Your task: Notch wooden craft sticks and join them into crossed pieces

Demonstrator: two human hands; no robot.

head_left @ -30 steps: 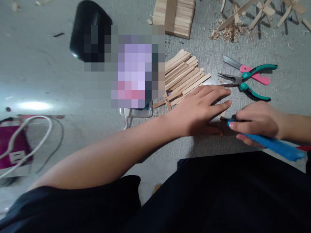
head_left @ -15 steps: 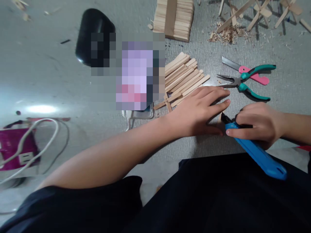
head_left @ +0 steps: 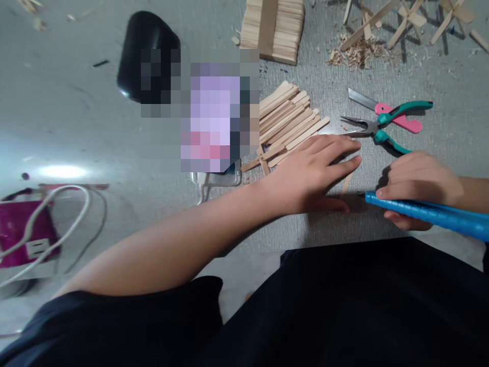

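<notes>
My left hand [head_left: 315,173] lies flat on the grey floor, fingers stretched out, pressing down a wooden stick [head_left: 347,182] whose end shows between the fingers and the thumb. My right hand [head_left: 418,186] is closed round a blue utility knife [head_left: 428,214]. The knife lies nearly level, its small blade tip pointing left at the stick, close to my left thumb. A loose pile of wooden sticks [head_left: 288,122] lies just beyond my left hand.
Green-handled pliers [head_left: 382,127] and a pink-handled blade [head_left: 385,109] lie beyond my right hand. A banded stack of sticks [head_left: 273,28], shavings [head_left: 359,51] and glued stick frames [head_left: 408,18] sit farther back. A black object [head_left: 141,51], white cable [head_left: 49,224] and magenta box [head_left: 23,234] are at left.
The knife swung from a steep diagonal to nearly level and drew slightly right, away from my left thumb. My left hand stayed flat on the stick.
</notes>
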